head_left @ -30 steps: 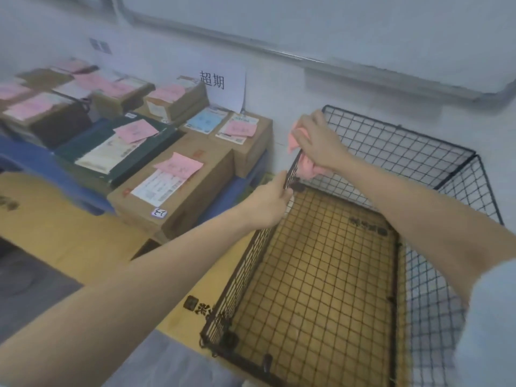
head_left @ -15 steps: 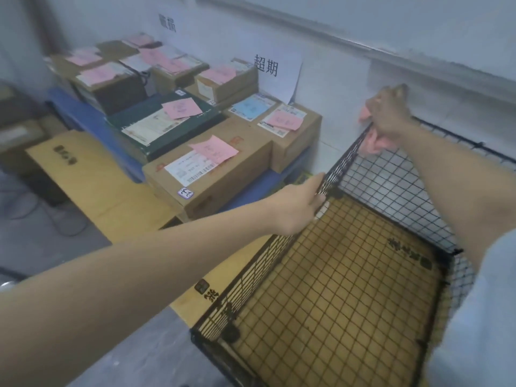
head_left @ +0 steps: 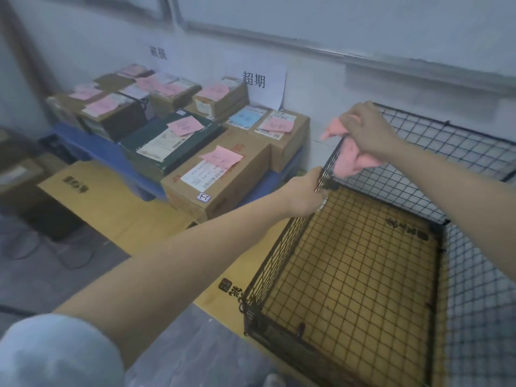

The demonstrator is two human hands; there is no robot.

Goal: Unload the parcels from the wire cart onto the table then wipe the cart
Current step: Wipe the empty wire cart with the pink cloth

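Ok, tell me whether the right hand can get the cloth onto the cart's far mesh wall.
Probably yes: the right hand holds the pink cloth at the cart corner, and nothing blocks the far wall.

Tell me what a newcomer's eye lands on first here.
First, the pink cloth bunched in the right hand, pressed on the far-left top corner of the black wire cart, whose left rim the left hand grips. Next, the parcels with pink notes crowded on the blue table, left.
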